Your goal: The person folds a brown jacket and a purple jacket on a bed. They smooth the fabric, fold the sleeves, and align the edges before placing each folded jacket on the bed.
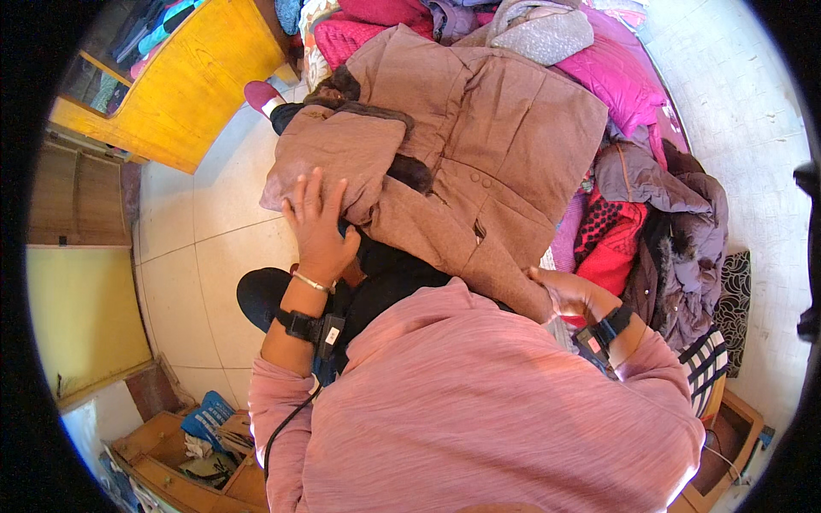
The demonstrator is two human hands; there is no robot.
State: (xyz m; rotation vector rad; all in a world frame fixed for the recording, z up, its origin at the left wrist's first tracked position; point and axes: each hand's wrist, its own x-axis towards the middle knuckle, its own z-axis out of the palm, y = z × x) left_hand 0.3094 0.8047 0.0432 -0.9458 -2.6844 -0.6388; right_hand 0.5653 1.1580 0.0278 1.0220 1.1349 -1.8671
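A brown coat [487, 122] with dark fur trim lies spread out before me, front side up, with two buttons showing near its lower side. What looks like its hood [353, 141] reaches over the left side of the bed. My left hand [321, 231] rests on that hood with fingers spread. Toward me runs one coat sleeve [442, 231]. My right hand [571, 292] grips this sleeve at its cuff end, thumb on top; the other fingers are partly hidden.
Beyond the coat are piled clothes: a magenta padded jacket [616, 70], a grey knitted garment [545, 38] and a red knit [612, 237]. A purple-grey padded coat [689, 243] lies right. A yellow wooden cabinet [186, 77] stands left; an open wooden drawer [160, 462] sits lower left.
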